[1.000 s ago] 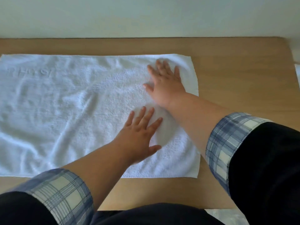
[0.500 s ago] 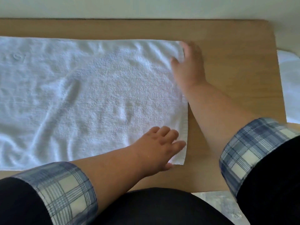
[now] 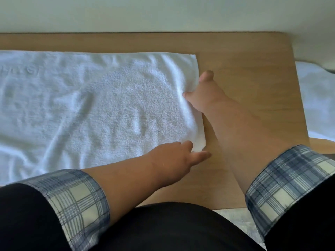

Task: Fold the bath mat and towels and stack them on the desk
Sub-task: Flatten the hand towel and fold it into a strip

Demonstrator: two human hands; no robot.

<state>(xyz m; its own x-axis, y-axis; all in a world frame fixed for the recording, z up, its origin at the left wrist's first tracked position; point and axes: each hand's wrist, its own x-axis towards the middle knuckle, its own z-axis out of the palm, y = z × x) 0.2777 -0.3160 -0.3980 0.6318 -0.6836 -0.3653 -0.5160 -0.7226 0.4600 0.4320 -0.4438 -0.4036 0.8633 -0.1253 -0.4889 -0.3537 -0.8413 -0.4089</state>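
Your left hand (image 3: 178, 156) pinches the near right corner of the white towel (image 3: 90, 109), which lies spread flat on the desk (image 3: 253, 87) and stretches away to the left of that grip. Your right hand (image 3: 206, 95) sits farther out along the same short edge, thumb on the cloth and fingers over the bare wood beside it. Blur hides whether it pinches the edge or only rests there.
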